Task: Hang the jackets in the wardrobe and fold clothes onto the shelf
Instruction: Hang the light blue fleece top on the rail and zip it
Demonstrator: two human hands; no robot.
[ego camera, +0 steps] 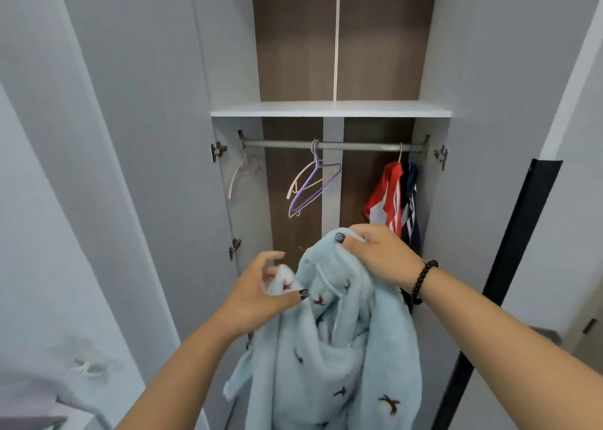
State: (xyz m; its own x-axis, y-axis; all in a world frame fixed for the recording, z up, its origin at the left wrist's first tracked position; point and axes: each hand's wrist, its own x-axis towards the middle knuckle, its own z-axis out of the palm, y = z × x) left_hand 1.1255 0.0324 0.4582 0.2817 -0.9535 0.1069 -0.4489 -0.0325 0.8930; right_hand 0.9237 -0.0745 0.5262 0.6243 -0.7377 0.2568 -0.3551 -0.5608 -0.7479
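Two hands point(257, 294) point(378, 255) grip a fluffy pale-blue fleece jacket point(332, 358).

rail middle: purple wire hanger point(308, 185) and pale one hang there, open rail point(359, 146) either side
rail right: red-and-white jacket point(386, 198) and navy garment point(411, 201) fill it
white shelf point(331, 109): bare on top

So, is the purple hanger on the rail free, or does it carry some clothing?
Free. The purple hanger hangs bare on the rail; only its wire outline shows, no cloth.
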